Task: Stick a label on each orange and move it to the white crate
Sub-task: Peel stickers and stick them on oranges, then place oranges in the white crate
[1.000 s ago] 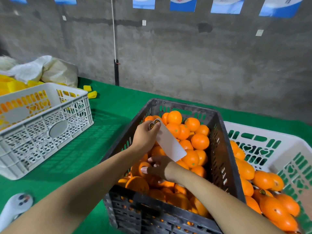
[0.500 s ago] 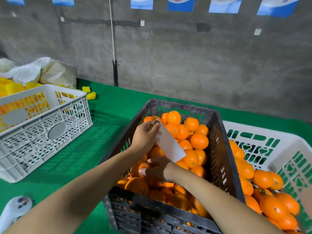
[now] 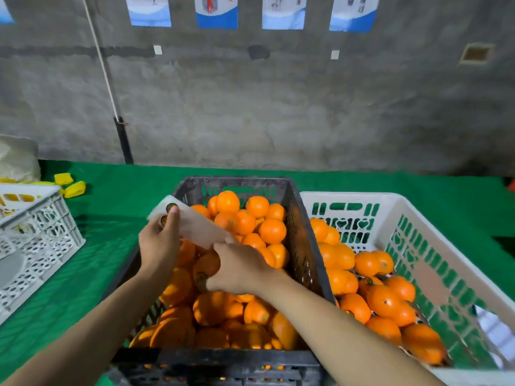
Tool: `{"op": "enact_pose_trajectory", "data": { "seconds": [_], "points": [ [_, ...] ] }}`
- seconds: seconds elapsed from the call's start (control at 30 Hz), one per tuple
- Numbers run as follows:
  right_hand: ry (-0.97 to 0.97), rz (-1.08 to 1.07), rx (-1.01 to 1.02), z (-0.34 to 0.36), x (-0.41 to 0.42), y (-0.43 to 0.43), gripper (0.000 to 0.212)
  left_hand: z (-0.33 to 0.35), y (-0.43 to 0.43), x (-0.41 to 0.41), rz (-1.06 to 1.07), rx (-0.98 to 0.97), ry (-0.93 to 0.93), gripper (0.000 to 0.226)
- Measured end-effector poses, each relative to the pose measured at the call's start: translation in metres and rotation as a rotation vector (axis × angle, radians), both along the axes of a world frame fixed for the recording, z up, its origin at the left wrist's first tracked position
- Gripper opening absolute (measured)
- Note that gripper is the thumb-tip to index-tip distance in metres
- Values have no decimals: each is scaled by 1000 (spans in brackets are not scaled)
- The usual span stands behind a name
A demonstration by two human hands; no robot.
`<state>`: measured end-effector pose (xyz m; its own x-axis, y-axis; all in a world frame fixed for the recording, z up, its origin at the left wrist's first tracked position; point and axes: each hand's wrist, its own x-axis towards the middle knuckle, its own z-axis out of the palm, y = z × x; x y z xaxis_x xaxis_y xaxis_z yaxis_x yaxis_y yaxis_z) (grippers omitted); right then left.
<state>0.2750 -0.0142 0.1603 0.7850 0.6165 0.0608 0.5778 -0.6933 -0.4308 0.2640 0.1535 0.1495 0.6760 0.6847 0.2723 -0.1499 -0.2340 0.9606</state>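
A black crate (image 3: 302, 229) in front of me is heaped with oranges (image 3: 252, 221). My left hand (image 3: 160, 242) pinches a white label strip (image 3: 195, 225) with round stickers at its far end, held over the crate's left side. My right hand (image 3: 239, 267) grips an orange (image 3: 204, 266) in the pile, fingers curled round it; a dark sticker shows on its near side. To the right stands a white crate (image 3: 434, 243) with green cut-outs, holding several oranges (image 3: 373, 291).
Another white crate (image 3: 41, 227) stands on the green table cover at the left. Yellow pieces (image 3: 69, 185) and a pale sack (image 3: 16, 160) lie behind it. A grey concrete wall with a rope and posters closes the back.
The view has swung right, bringing the right white crate fully in. My right hand has closed round an orange and my left hand has lifted the strip a little leftward.
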Motion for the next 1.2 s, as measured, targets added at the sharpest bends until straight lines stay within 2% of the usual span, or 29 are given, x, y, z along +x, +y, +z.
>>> {"op": "enact_pose_trajectory", "data": {
  "seconds": [0.07, 0.13, 0.23, 0.3, 0.33, 0.4, 0.47, 0.53, 0.6, 0.67, 0.7, 0.77, 0.83, 0.9, 0.93, 1.03, 1.1, 1.2],
  "points": [
    [-187, -10, -56, 13, 10, -20, 74, 0, -1, -2, -50, -46, 12, 38],
    [-250, -134, -3, 24, 24, -39, 74, 3, -6, -3, -153, -85, 42, 28],
    [-271, -346, 289, 31, 48, -72, 67, 2, -14, -3, -299, -98, 129, 25],
    [-254, -462, 563, 24, 65, -101, 63, -1, -16, -2, -333, -97, 160, 17],
    [-245, -519, 620, 17, 73, -117, 64, -3, -16, -1, -337, -93, 171, 15],
    [-226, -644, 540, 4, 89, -150, 69, -5, -17, 1, -333, -88, 197, 14],
    [-178, -785, 349, -7, 100, -175, 70, -7, -20, 2, -333, -49, 238, 15],
    [-35, -837, 173, -20, 108, -190, 60, -9, -21, 3, -338, 37, 262, 23],
    [145, -749, 16, -30, 110, -193, 39, -6, -22, -1, -362, 66, 268, 22],
    [266, -722, -56, -32, 106, -189, 25, -3, -23, -5, -412, 7, 270, 19],
    [243, -724, -101, -31, 105, -185, 33, -2, -24, -7, -436, -34, 272, 16],
    [13, -736, -140, -30, 102, -171, 43, 2, -27, -9, -474, -98, 268, 16],
    [-277, -608, 48, -23, 93, -155, 38, 4, -30, -11, -519, -132, 272, 18],
    [-399, -460, 275, -11, 82, -144, 28, 5, -33, -12, -563, -129, 299, 14],
    [-379, -448, 390, -3, 78, -141, 26, 5, -33, -12, -588, -124, 309, 13],
    [-158, -443, 759, 23, 63, -134, 24, 7, -37, -15, -682, -59, 294, 22],
    [-143, -336, 759, 32, 48, -118, 18, 10, -40, -19, -718, 19, 265, 27],
    [-142, -128, 523, 25, 29, -88, 24, 11, -42, -22, -723, 169, 219, 33]
  ]
}}
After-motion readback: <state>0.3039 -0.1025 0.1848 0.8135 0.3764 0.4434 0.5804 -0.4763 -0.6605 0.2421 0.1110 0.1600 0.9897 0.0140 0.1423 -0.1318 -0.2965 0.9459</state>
